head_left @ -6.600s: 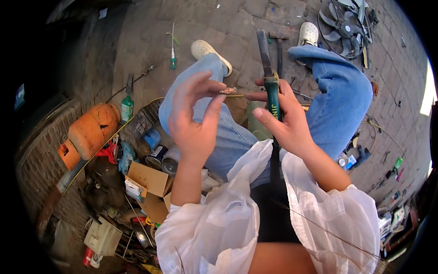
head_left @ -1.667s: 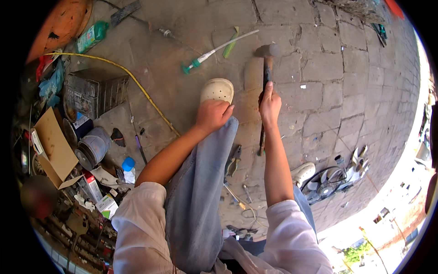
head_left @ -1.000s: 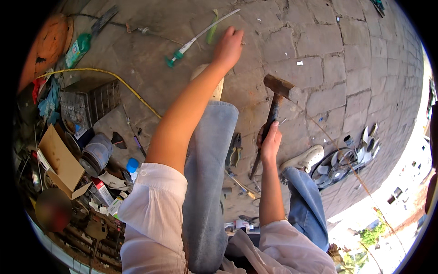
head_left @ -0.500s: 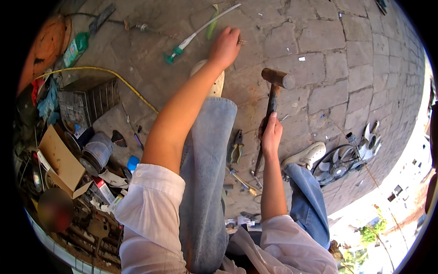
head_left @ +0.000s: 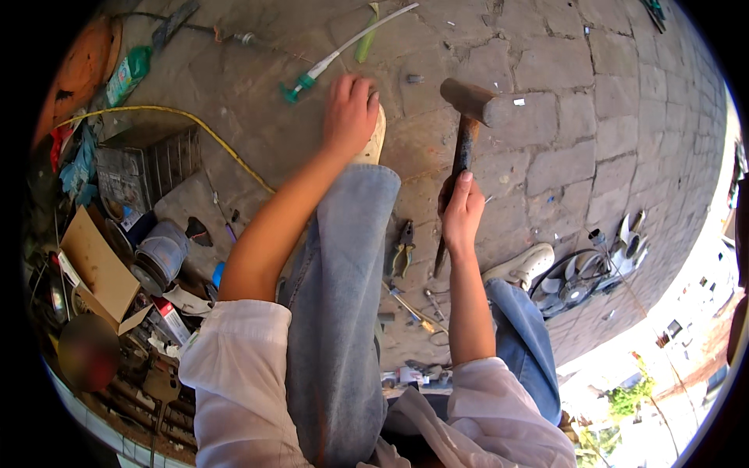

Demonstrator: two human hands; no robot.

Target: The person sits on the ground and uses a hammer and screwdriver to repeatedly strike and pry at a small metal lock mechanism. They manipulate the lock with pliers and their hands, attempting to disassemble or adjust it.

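Note:
My right hand (head_left: pixel 464 209) is closed round the dark handle of a hammer (head_left: pixel 468 144). The hammer's blocky rusty head points away from me, and the handle's end sticks out below my fist. My left hand (head_left: pixel 351 113) hovers above my light shoe (head_left: pixel 373 140), back of the hand up. Its fingers look bent and a little apart, slightly blurred, with nothing seen in them. Between the left hand and the hammer head, a small grey metal piece (head_left: pixel 415 79) lies on the paving. Nearer me on the ground are pliers (head_left: pixel 403 249) and a screwdriver (head_left: pixel 413 308) with a yellowish handle.
Beyond my left hand lies a white tube with a green end (head_left: pixel 306 80). To the left are a yellow hose (head_left: pixel 204 131), a green bottle (head_left: pixel 129 76), a dirty metal box (head_left: pixel 129 175) and an open cardboard box (head_left: pixel 100 261). A fan (head_left: pixel 573 278) lies at right.
My left hand has drawn back toward me and left, over the shoe. The small piece that was at its fingers now lies on the ground. The hammer has shifted slightly away from me.

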